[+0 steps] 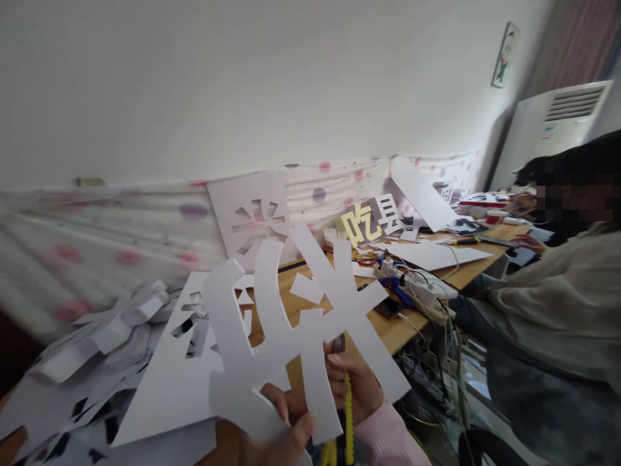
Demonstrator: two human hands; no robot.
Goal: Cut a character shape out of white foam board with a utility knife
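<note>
A large white cut-out character [291, 349] is held up over the wooden table. My left hand [286, 424] grips its lower edge, with the thumb in front and fingers showing through a gap. Behind the lower right of the piece, my right hand [356, 382] is wrapped round a yellow and black utility knife [348, 414]. The piece hides part of the knife and some fingers. Left of the piece lies a white sheet [165, 382] with cut openings.
White offcuts [107, 343] are heaped at the left. A cut sheet [252, 207] leans against the wall. Right of centre are a yellow character [361, 224], a power strip [422, 288] and cables. A person [567, 285] sits at the right.
</note>
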